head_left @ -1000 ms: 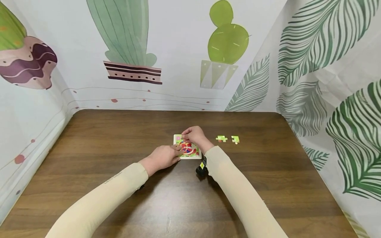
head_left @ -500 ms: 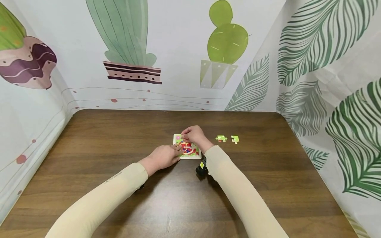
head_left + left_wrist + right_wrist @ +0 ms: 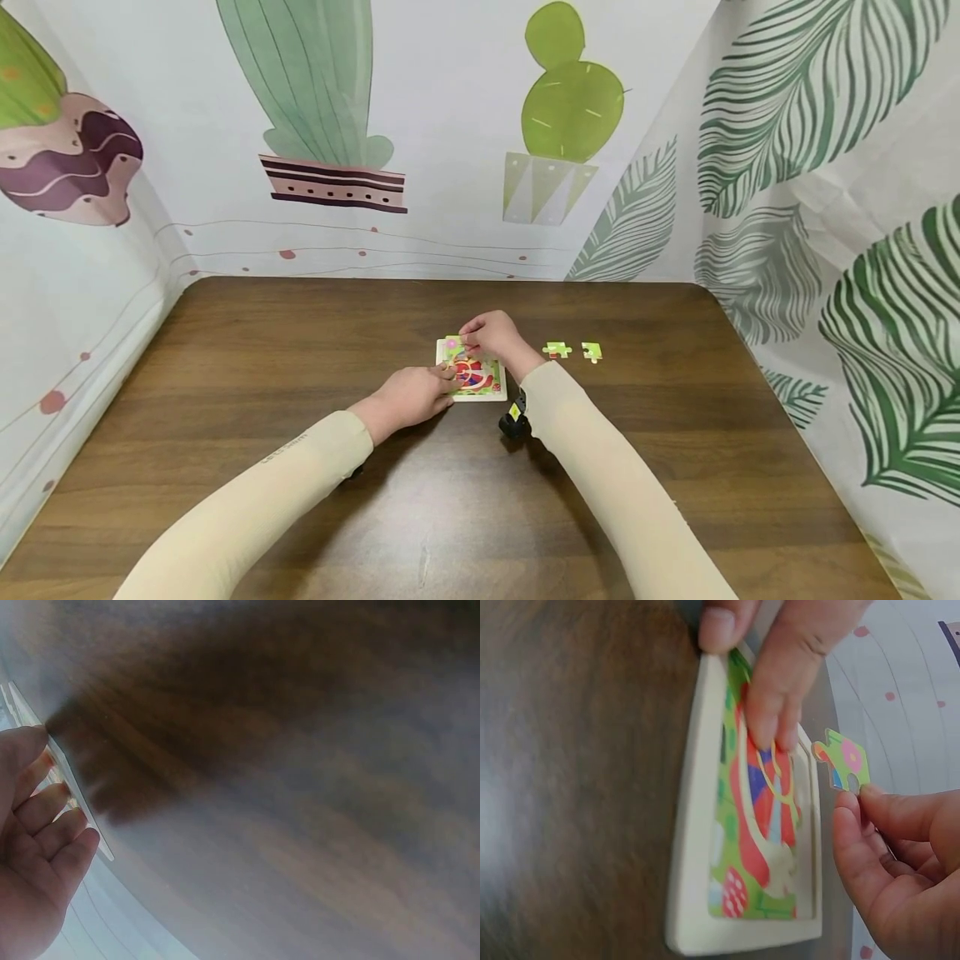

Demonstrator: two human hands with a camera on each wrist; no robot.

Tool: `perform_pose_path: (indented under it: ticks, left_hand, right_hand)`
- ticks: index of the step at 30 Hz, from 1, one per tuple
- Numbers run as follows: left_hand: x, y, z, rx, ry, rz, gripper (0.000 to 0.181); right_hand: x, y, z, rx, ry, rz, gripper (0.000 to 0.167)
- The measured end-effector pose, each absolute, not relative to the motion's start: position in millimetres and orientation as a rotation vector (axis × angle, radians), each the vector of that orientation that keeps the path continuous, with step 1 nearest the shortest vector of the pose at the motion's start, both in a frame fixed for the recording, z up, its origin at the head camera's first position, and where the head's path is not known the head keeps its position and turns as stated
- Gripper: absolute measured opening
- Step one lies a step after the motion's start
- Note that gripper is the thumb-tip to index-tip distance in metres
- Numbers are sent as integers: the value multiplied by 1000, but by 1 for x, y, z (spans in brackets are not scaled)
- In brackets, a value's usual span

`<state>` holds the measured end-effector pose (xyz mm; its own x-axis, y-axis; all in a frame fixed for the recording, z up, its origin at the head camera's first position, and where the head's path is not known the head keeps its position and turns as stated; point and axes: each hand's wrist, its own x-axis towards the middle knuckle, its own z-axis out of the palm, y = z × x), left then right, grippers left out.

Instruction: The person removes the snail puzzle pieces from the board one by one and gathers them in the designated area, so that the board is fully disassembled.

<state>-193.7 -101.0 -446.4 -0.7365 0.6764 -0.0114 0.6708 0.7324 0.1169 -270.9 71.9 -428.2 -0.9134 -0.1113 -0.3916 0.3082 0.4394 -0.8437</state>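
My right hand [image 3: 495, 335] pinches a green puzzle piece [image 3: 850, 759] with a pink flower between thumb and fingers. The piece is off the picture, just beyond the far edge of the white-framed jigsaw board [image 3: 684, 900]. Inside the frame lies a red, blue and yellow picture, with a bare white strip along the side nearest the piece. My left hand [image 3: 407, 396] holds the board at its left side: the thumb is at the frame's edge, and fingers [image 3: 769, 712] press on the picture. In the left wrist view, the hand hides most of the board.
Two loose green puzzle pieces, one [image 3: 557, 350] nearer and one [image 3: 592, 352] farther out, lie right of the board on the brown wooden table [image 3: 660, 433]. A black wrist camera [image 3: 514, 421] sits under the right wrist. Patterned cloth walls [image 3: 450, 242] border the table.
My right hand has risen slightly away from the board, and the flower piece has come up out of the frame's far left corner with it. The left hand keeps its place.
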Motion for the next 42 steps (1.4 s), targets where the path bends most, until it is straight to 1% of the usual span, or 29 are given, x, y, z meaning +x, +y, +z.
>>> perform_pose_path:
  ticks: [21, 30, 42]
  left_hand:
    - [-192, -101, -443, 1083, 2862, 203, 36]
    - [-192, -101, -443, 1078, 2856, 196, 36]
    - [-192, -100, -440, 1093, 2866, 161, 36]
  right_hand:
    - [-281, 104, -413, 141, 2331, -1425, 20]
    - [-284, 127, -411, 168, 2326, -1380, 22]
    - [-286, 146, -413, 161, 2334, -1345, 24]
